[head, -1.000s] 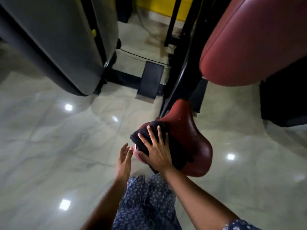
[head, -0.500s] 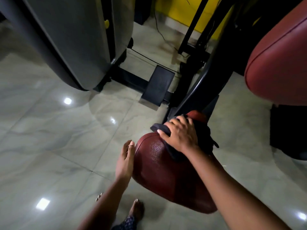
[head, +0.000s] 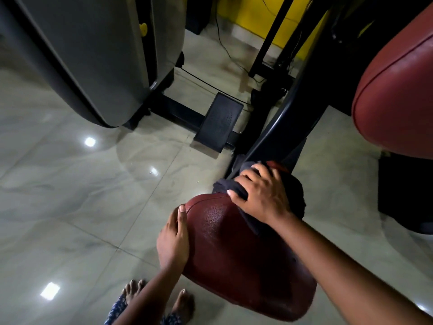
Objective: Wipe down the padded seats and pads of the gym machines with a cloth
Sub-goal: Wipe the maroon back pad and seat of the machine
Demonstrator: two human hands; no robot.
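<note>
Cloth on the narrow far end of the red seat, right hand on top of it.

Nearest: two bare feet (head: pixel 161 299) on the pale tiled floor (head: pixel 58 195), just beside the seat's wide end. Left hand (head: pixel 173 240) lies flat against the left edge of the red padded seat (head: pixel 241 261), fingers together, nothing held. Seat surface looks wet and shiny in the middle. Right hand (head: pixel 260 195) presses down on a dark cloth (head: pixel 293 195), fingers curled and clamped on its bunched folds; cloth covers the seat's narrow end, touching the black frame post (head: pixel 281 113). Beyond: a black footplate (head: pixel 219 121) on the floor, a grey machine casing (head: pixel 93 55) at left, a second red pad (head: pixel 396 95) at right, a yellow wall (head: pixel 253 17) furthest back.
</note>
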